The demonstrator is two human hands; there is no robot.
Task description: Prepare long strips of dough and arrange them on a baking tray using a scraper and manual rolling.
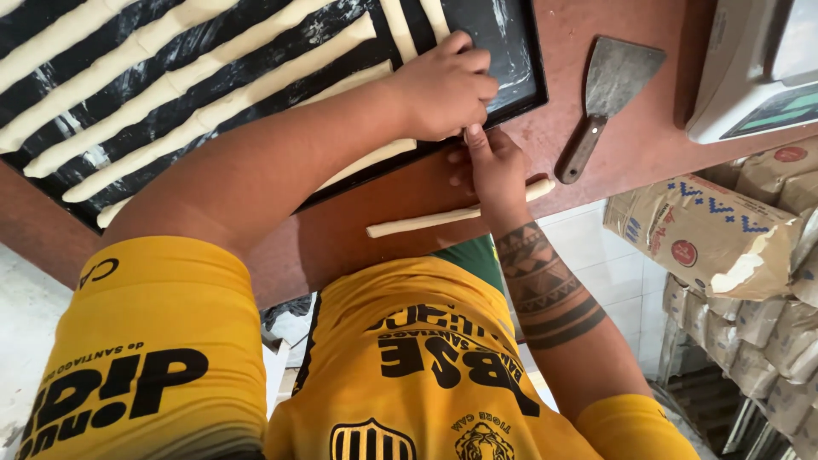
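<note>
Both hands pinching a dough strip's end at the black baking tray (520, 64) edge, left hand (443, 85) curled above, right hand (494, 166) below, loose dough strip (426, 221) just beside on the wooden table (648, 136), metal scraper (609, 98) near.

Single view only, head-mounted, so nothing overlaps with a second camera. It looks steeply down past the wearer's own chest: the yellow shirt (409, 375) fills the lower half of the frame, close to the lens. Camera faces forward over the reddish worktop (630, 145), which runs across the upper half. The black tray (511, 51) sits upper left and centre, cut off by the top and left edges. Both forearms reach up from the bottom toward frame centre, near range. The floor and stacked paper sacks (707, 234) show at lower right, beyond the worktop edge. The horizon is slightly tilted.
</note>
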